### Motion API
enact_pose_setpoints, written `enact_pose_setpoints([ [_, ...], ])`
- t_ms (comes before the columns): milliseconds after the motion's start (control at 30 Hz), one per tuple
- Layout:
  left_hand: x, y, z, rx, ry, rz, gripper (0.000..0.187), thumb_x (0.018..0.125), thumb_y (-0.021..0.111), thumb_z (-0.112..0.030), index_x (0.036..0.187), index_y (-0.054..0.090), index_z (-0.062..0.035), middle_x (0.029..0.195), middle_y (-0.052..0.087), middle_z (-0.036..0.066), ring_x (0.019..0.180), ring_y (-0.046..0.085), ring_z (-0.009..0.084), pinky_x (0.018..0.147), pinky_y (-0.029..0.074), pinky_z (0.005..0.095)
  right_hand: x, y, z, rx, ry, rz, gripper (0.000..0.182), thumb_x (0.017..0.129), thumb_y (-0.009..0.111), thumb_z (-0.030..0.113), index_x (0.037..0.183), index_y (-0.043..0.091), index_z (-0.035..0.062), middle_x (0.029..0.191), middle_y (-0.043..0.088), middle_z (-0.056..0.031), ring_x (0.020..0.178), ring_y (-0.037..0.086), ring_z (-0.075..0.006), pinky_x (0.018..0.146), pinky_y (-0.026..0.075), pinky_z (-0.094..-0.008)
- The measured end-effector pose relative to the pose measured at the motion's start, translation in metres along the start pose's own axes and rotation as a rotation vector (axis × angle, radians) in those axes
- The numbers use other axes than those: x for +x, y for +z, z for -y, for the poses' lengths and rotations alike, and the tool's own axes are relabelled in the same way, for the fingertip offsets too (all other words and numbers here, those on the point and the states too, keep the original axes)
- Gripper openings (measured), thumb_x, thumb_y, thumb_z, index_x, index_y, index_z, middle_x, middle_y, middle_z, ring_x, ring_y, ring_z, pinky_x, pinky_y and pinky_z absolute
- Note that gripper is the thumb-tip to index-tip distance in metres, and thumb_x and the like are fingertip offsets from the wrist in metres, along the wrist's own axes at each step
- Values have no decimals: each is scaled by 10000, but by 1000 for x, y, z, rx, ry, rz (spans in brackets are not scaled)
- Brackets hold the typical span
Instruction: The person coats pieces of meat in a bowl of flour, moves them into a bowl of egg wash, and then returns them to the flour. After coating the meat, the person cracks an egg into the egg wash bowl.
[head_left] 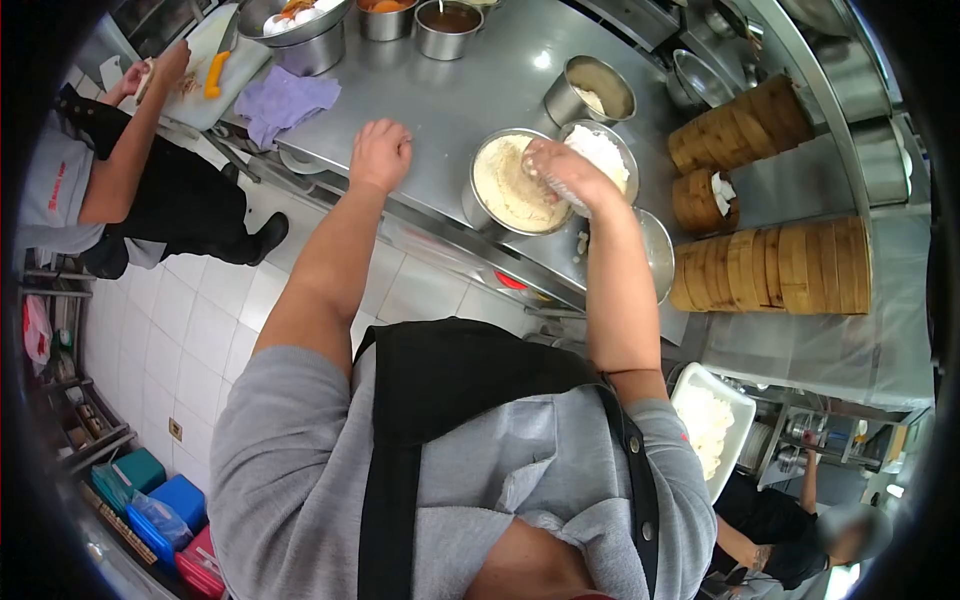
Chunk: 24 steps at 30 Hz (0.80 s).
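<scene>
- Head view shows the right hand [565,170] curled around a white, floury lump, holding it over the breadcrumb bowl [512,185], a round steel bowl filled with pale, coarse crumbs.
- Just right of that bowl, touching it, stands a flour bowl [603,152] heaped with bright white powder.
- Left of the breadcrumb bowl, the left hand [379,153] rests as a loose fist on the bare steel counter [470,85], gripping nothing.
- Judging by this, coating is under way: the lump looks floured but not yet crumbed.
- Right of the breadcrumb bowl lie stacked bamboo steamers [770,265], ribbed, round and tan.
- Far left of it, another person's hand [170,65] works at a white cutting board [215,95].
</scene>
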<state>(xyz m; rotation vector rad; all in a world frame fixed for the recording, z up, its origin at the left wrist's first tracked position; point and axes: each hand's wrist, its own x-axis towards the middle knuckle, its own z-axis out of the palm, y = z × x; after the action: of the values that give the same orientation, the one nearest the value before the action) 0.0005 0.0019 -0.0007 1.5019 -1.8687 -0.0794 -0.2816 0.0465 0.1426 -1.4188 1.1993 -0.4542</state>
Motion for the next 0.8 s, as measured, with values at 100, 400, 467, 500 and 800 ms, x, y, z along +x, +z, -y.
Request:
enact_pose_setpoints([
  [100, -1, 0, -1, 18, 29, 0, 70, 776, 605, -122, 840, 634, -122, 922, 584, 43, 958, 533, 269, 863, 427, 411, 13, 7, -19, -312, 45, -74, 161, 882, 525, 227, 894, 565, 71, 723, 532, -9, 589, 519, -110, 511, 455, -281],
  [400, 2, -1, -1, 2, 10, 15, 66, 775, 601, -116, 837, 624, -119, 929, 578, 44, 967, 529, 269, 868, 424, 405, -6, 62, 18, -1025, 212, -269, 635, 739, 708, 303, 1219, 445, -19, 1211, 519, -238, 1154, 520, -358, 968, 448, -383],
  [467, 1, -1, -1, 5, 7, 18, 67, 774, 602, -116, 837, 625, -119, 929, 578, 44, 967, 529, 268, 867, 424, 405, -6, 65, 12, -1067, 175, -348, 704, 715, 731, 303, 1252, 409, -18, 1233, 506, -257, 1090, 551, -401, 954, 461, -400],
  [500, 1, -1, -1, 7, 3, 25, 69, 774, 602, -116, 839, 626, -120, 928, 578, 44, 967, 530, 267, 867, 424, 406, -4, 65, 7, -1075, 167, -365, 689, 704, 741, 287, 1232, 422, -19, 1195, 521, -244, 1082, 557, -389, 948, 464, -394],
  [800, 2, 1, 2, -5, 26, -1, 64, 770, 600, -110, 823, 631, -125, 919, 581, 39, 952, 530, 267, 856, 429, 403, -11, 22, 5, -500, -54, -320, 509, 697, 695, 191, 1121, 568, -61, 1011, 658, -206, 974, 637, -270, 851, 485, -342],
])
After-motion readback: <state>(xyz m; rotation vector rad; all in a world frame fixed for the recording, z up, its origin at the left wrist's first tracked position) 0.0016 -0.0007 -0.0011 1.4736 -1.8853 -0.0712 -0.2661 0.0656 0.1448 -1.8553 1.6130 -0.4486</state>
